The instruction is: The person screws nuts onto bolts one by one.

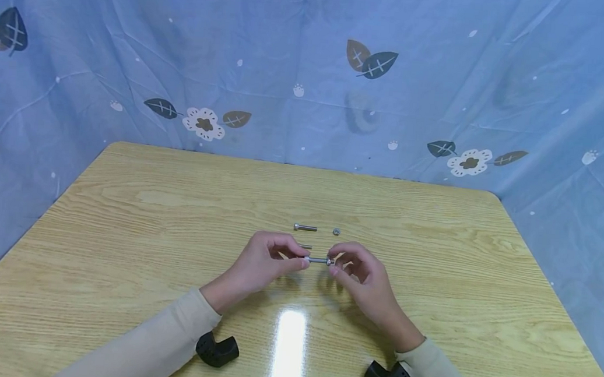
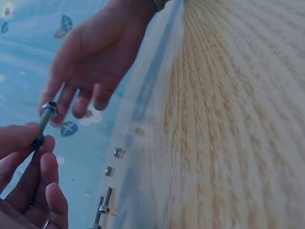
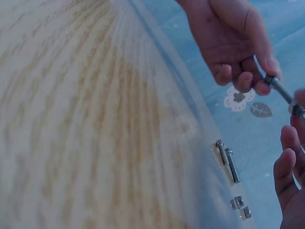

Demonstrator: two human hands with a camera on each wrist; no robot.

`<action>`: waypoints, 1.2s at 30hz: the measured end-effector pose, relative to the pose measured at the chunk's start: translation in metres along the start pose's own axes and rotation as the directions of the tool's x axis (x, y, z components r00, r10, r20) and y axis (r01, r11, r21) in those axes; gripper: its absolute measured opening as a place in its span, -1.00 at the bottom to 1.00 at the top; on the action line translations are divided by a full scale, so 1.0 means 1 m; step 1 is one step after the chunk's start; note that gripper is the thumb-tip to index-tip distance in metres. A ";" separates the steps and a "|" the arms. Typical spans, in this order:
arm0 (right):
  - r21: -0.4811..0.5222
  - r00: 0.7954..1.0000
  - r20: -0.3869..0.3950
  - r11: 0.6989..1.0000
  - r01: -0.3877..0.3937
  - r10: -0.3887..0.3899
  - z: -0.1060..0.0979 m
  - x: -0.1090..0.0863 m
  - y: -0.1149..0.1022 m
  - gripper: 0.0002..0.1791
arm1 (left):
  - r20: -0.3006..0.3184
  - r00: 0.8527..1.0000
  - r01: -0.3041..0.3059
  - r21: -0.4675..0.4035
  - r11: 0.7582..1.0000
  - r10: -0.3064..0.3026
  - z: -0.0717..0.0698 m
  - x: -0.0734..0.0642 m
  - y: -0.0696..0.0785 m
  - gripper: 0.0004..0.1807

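A metal bolt (image 1: 319,260) is held level above the table, its head pinched between the thumb and forefinger of my left hand (image 1: 260,264). On its threaded end sits a hex nut (image 2: 50,108), which my right hand (image 1: 368,278) pinches between thumb and forefinger. The other fingers of both hands are loosely bent. Just beyond the hands lies a second bolt (image 1: 305,228), with a loose nut (image 1: 336,232) to its right. Another bolt (image 1: 306,246) is partly hidden behind my left fingers. A second loose nut (image 3: 246,212) shows in the right wrist view.
The wooden table (image 1: 175,191) carries a bright light reflection near its front. A blue patterned curtain (image 1: 289,65) hangs along the back and sides. Black curved pieces (image 1: 217,351) sit at both sleeve cuffs, close over the tabletop.
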State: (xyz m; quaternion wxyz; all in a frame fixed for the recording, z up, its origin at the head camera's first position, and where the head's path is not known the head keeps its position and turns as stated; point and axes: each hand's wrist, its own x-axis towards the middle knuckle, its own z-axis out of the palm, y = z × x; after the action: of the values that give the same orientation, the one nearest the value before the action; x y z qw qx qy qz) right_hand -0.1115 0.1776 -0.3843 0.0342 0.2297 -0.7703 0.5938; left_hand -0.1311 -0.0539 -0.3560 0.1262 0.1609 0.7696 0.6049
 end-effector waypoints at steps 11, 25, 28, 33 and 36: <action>0.000 0.998 -0.010 0.998 0.066 -0.066 0.001 0.000 -0.001 -0.76 | 0.006 1.000 -0.006 -0.006 1.000 0.006 0.000 0.001 0.000 -0.91; 0.008 1.000 0.024 1.000 -0.018 0.017 0.000 0.000 0.000 -0.84 | 0.006 1.000 -0.011 -0.010 1.000 0.011 0.002 0.000 -0.001 -0.90; 0.000 1.000 0.005 1.000 0.026 -0.026 -0.001 -0.001 -0.001 -0.73 | 0.002 1.000 -0.013 -0.011 1.000 0.013 0.002 0.000 -0.001 -0.91; 0.013 0.997 0.007 0.997 0.076 -0.076 -0.001 -0.001 -0.001 -0.75 | 0.009 1.000 -0.018 -0.012 1.000 0.019 0.003 -0.001 -0.002 -0.91; 0.010 0.995 0.002 0.995 0.098 -0.098 0.000 -0.002 -0.001 -0.76 | 0.015 1.000 -0.022 -0.012 1.000 0.022 0.004 -0.001 -0.002 -0.90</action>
State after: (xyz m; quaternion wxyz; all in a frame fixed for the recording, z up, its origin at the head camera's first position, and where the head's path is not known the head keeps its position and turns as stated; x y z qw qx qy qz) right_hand -0.1098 0.1784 -0.3842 0.0612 0.2680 -0.7553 0.5949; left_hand -0.1289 -0.0515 -0.3586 0.1265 0.1730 0.7631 0.6097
